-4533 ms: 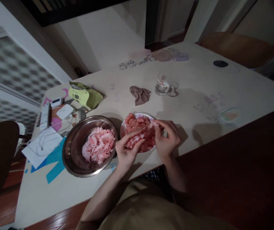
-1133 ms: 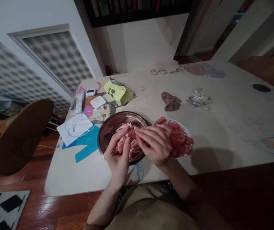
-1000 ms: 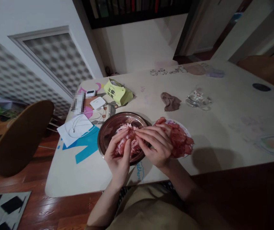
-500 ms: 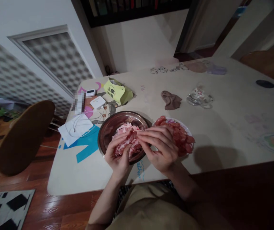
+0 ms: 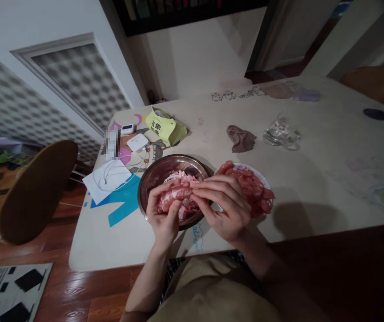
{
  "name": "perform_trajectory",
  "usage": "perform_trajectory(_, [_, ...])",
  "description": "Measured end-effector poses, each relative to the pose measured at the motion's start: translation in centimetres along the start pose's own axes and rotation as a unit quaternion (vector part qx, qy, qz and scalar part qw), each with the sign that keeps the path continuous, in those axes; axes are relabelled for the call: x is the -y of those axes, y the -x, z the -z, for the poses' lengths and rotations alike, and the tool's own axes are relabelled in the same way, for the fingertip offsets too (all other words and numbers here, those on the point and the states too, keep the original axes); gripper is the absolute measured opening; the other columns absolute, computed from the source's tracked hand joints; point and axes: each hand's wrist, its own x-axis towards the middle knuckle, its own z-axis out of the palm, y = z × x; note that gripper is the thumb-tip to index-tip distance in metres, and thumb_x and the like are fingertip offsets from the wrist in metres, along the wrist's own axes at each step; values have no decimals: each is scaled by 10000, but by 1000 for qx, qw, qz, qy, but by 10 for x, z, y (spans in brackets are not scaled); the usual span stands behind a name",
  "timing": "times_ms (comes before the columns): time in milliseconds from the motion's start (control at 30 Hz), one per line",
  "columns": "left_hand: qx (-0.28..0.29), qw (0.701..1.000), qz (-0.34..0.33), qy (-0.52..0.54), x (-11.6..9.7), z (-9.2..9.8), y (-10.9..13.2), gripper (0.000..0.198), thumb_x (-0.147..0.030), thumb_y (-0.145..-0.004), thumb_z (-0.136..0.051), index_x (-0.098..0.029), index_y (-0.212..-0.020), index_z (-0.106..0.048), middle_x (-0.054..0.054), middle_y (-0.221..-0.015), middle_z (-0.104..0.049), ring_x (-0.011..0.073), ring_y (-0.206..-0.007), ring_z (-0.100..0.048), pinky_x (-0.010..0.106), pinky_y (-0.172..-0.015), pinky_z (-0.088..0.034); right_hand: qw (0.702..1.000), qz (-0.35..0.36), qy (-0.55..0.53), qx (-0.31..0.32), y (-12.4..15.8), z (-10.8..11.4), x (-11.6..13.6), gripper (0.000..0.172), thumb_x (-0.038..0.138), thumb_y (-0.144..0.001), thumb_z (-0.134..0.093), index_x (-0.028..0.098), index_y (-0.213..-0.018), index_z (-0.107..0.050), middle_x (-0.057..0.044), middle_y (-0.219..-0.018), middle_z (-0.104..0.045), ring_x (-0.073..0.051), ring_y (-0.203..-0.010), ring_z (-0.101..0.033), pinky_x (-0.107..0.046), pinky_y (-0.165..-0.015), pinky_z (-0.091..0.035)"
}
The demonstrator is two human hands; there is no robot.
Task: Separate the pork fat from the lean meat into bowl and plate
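My left hand (image 5: 161,210) is wrapped round a plump raw sausage (image 5: 175,195) above the metal bowl (image 5: 143,179). Thumb below and fingers above, it leaves the speckled pink-and-white side showing. At the sausage's right end, my right hand (image 5: 223,203) pinches with its fingertips; the exact bit between them is too small to make out. Pale pink, stringy pieces of meat (image 5: 180,176) lie in the bowl beneath. Partly behind my right hand, a white patterned plate (image 5: 261,176) carries a heap of reddish meat pieces (image 5: 259,197).
Behind the bowl stands a yellow-green packet (image 5: 166,127). White devices (image 5: 138,142), a cable and a paper sheet (image 5: 106,181) lie to the left. A brown cloth (image 5: 241,138) and a clear glass item (image 5: 280,134) are farther back. The table's front edge is close to my body.
My left hand has turned and its thumb has shifted, so the sausage now shows plainly in the grip. My right hand stays pinched at nearly the same spot.
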Motion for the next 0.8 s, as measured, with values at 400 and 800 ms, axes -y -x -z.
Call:
perform_trajectory(400, [133, 986, 96, 28, -25, 11, -34, 232, -332, -837, -804, -230, -1031, -729, 78, -1108, -757, 228, -1068, -727, 367, -1006, -571, 997, -16, -45, 56, -5, 8, -6, 162, 104, -885, -719, 223, -994, -729, -6, -914, -788, -162, -890, -712, -386, -855, -609])
perform_trajectory(800, [329, 941, 55, -48, -62, 11, -92, 150, -324, -858, -786, -238, -979, -770, 71, -975, -790, 229, -915, -767, 352, -866, -641, 990, 94, 70, 84, -22, 30, -13, 193, 150, -885, -745, 233, -1058, -720, 8, -955, -805, -163, -948, -712, -321, -875, -588])
